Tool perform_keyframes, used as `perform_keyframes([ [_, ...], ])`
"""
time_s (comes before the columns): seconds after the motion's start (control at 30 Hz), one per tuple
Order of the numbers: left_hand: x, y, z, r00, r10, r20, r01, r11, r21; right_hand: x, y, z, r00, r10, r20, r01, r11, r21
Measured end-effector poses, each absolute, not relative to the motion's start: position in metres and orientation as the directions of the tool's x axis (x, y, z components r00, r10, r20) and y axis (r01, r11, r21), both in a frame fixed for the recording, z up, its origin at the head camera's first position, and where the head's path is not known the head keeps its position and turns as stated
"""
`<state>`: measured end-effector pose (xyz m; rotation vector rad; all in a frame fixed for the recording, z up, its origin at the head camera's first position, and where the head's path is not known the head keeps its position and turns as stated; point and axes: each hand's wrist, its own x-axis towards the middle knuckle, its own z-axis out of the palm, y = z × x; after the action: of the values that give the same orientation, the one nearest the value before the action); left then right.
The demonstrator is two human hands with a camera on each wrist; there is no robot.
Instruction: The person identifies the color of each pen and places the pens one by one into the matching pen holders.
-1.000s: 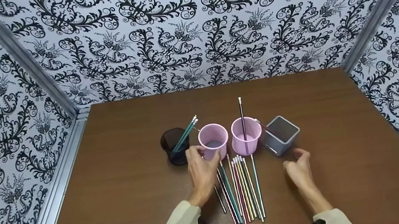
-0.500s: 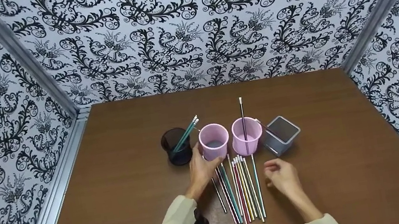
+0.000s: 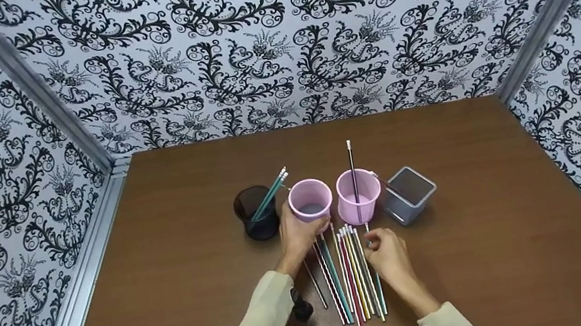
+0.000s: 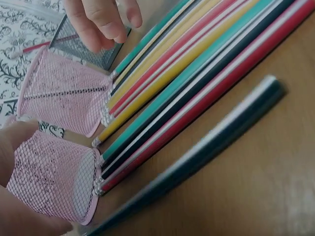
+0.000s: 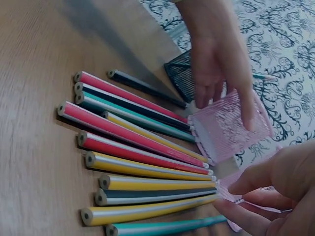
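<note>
My left hand (image 3: 297, 236) grips the left pink mesh pencil cup (image 3: 309, 188), its thumb across the front and its fingers at the left side. Beside it stands a second pink mesh cup (image 3: 349, 212) with one black pencil (image 3: 351, 162) upright in it. My right hand (image 3: 390, 257) hovers at the eraser end of the rightmost teal pencil (image 5: 165, 227); thumb and fingers are apart, with nothing seen between them. Several striped pencils (image 3: 352, 281) in red, yellow, teal and black lie in a row, eraser ends toward the cups.
A round black mesh cup (image 3: 261, 230) holding teal pencils (image 3: 270, 195) stands at the left. On the right is a square grey mesh holder (image 3: 404, 213) with a dark red pencil leaning in it. Patterned walls (image 3: 274, 60) enclose the brown table (image 3: 186, 203).
My right hand has moved left from near the square holder to the rightmost teal pencil. The left hand has shifted slightly and its fingers have come round the left pink cup.
</note>
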<state>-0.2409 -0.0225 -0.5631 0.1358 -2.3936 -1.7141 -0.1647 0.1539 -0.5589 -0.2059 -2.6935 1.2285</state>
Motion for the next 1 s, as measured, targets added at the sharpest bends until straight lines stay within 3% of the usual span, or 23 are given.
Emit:
perform_keyframes([
  [0.4, -0.253, -0.021, -0.579, -0.977, -0.145, 0.155, 0.119, 0.228, 0.966, -0.166, 0.144, -0.571, -0.973, 0.156, 0.171, -0.009, 0.713, -0.701],
  [0.63, -0.257, -0.023, -0.583, -0.984, -0.108, 0.138, 0.105, 0.267, 0.958, -0.167, 0.14, -0.575, -0.962, 0.156, 0.224, -0.024, 0.77, -0.638],
  [1.0, -0.256, -0.03, -0.583, -0.983, -0.08, 0.167, 0.133, 0.324, 0.937, -0.165, 0.133, -0.574, -0.968, 0.169, 0.188, 0.029, 0.814, -0.581],
])
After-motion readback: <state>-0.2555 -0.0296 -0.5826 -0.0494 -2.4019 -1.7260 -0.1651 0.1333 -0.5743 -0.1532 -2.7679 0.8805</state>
